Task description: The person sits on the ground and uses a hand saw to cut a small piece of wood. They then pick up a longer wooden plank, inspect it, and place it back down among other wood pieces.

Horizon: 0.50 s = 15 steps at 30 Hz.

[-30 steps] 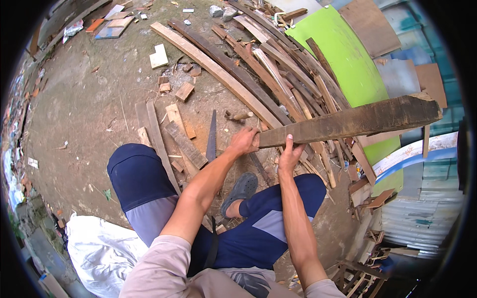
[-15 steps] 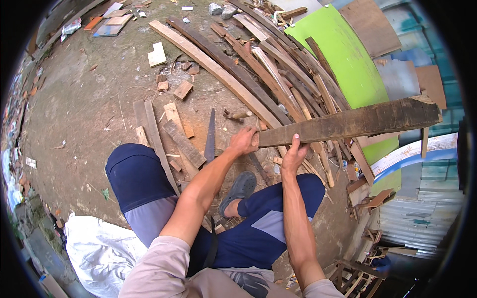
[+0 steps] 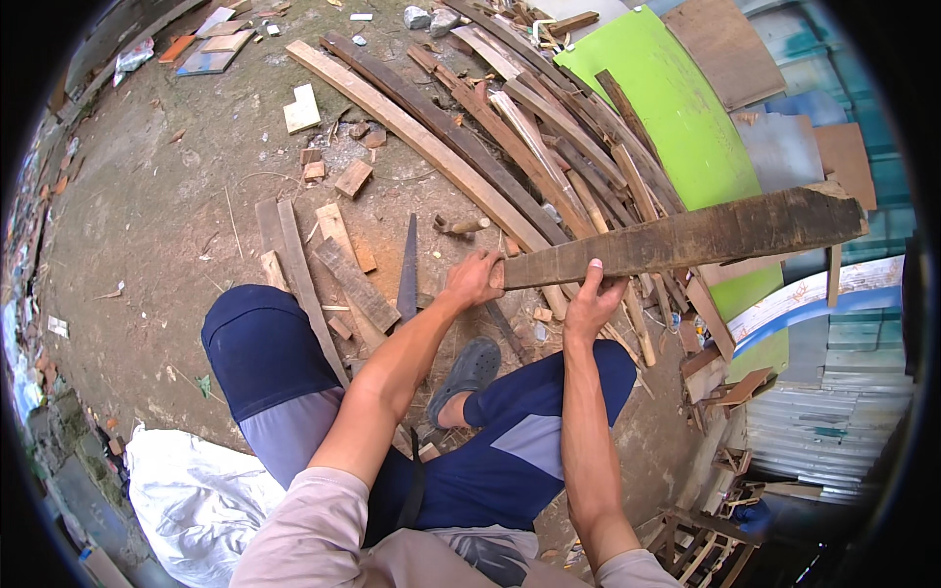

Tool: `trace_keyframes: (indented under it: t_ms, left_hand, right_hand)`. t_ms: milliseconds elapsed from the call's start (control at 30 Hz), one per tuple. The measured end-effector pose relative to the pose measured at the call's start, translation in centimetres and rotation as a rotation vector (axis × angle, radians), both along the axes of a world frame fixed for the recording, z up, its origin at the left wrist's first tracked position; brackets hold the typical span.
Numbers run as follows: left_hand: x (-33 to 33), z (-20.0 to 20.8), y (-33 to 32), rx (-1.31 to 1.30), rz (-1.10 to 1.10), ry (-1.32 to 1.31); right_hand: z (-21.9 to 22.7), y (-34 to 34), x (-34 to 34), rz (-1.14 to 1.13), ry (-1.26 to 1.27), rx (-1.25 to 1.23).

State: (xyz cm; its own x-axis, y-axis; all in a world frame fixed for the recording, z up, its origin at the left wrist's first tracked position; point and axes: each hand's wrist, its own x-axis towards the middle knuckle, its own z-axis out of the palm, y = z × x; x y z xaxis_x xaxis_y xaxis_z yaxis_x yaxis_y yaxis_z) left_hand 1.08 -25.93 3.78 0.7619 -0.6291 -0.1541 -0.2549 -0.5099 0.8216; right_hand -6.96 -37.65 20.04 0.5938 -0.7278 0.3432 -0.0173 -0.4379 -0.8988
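A thick, dark, weathered wooden plank [image 3: 686, 238] is held off the ground, stretching out to the right. At its near left end, my left hand [image 3: 474, 278] grips the pale cut face, fingers wrapped round the far side. My right hand [image 3: 594, 302] supports it a little further along, thumb on the upper face and fingers underneath. On the ground just left of my left hand lies a saw blade [image 3: 409, 269]; its handle is hidden. A hammer-like tool with a short wooden handle [image 3: 466, 226] rests beyond that hand.
Long wooden strips [image 3: 441, 162] lie piled ahead and to the right. Behind them lean a green board [image 3: 676, 108] and corrugated metal sheets [image 3: 818, 421]. Short offcuts [image 3: 354, 178] and boards [image 3: 358, 284] lie ahead of my left knee. A white sack [image 3: 191, 500] is at lower left.
Both hands keep the same hold on the plank. The whole scene has shifted slightly left in view; otherwise little differs.
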Motion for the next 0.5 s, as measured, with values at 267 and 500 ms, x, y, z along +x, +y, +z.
trace_keyframes:
  t_ms: [267, 500]
  left_hand:
    - [-0.6, 0.0, -0.4, 0.018, 0.035, -0.009]
    - [-0.7, -0.6, -0.6, 0.002, 0.062, -0.051]
  right_hand:
    - [0.4, 0.9, 0.2, -0.076, 0.048, -0.051]
    - [0.5, 1.4, 0.2, -0.104, 0.087, -0.035]
